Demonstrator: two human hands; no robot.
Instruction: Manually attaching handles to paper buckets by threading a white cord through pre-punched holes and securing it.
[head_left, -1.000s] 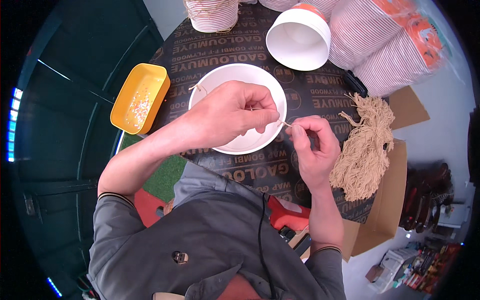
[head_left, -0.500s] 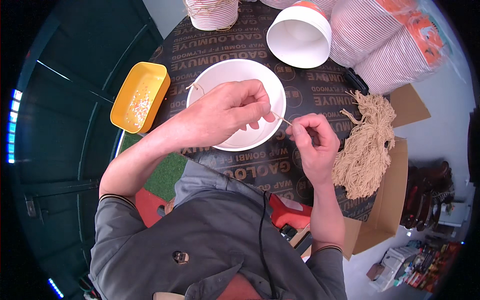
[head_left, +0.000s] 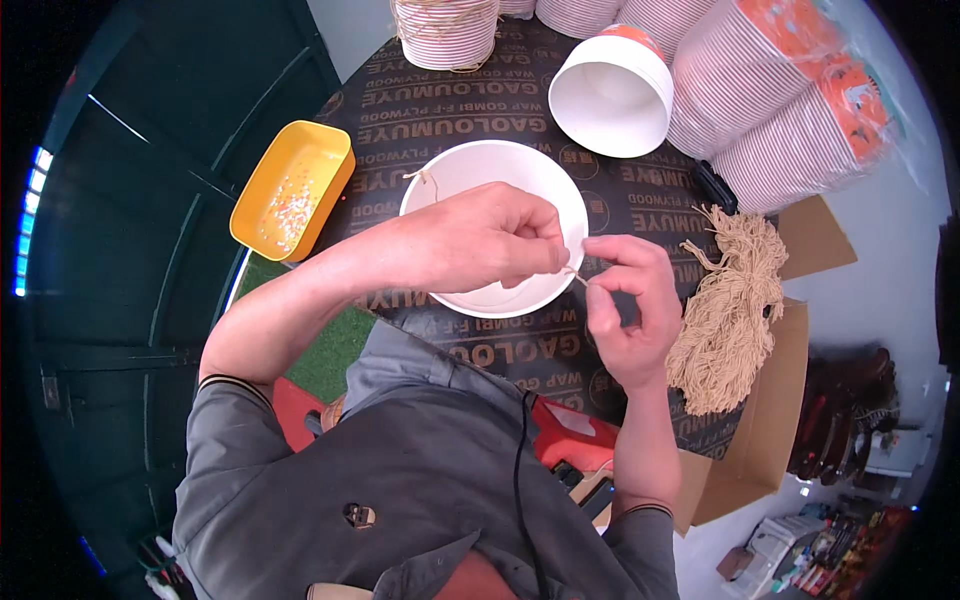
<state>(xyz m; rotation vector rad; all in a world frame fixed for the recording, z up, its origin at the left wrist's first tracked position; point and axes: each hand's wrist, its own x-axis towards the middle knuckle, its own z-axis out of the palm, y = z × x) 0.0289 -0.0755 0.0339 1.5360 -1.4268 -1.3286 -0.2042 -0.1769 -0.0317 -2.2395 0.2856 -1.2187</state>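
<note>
A white paper bucket [head_left: 470, 165] stands on the dark printed board in front of me, its mouth facing up. On its left side a short beige cord [head_left: 424, 178] sticks up over the rim and runs down inside. My left hand [head_left: 495, 240] reaches across the bucket, closed, with its fingertips pinching cord at the right rim. Close by on the right, my right hand [head_left: 638, 308] holds the cord's end [head_left: 578, 276] between thumb and a finger, while its forefinger is stretched out above. The left hand hides part of the bucket's inside.
A yellow tub [head_left: 330, 170] with small coloured bits stands left. A bundle of beige cords [head_left: 728, 335] lies right, beside an open cardboard box [head_left: 770, 440]. Another white bucket [head_left: 612, 100] lies tipped behind, near stacked striped buckets [head_left: 800, 150] and a black object [head_left: 714, 188].
My right forefinger has lifted away from the thumb. Both hands have come closer together at the right rim, and the whole view has shifted slightly.
</note>
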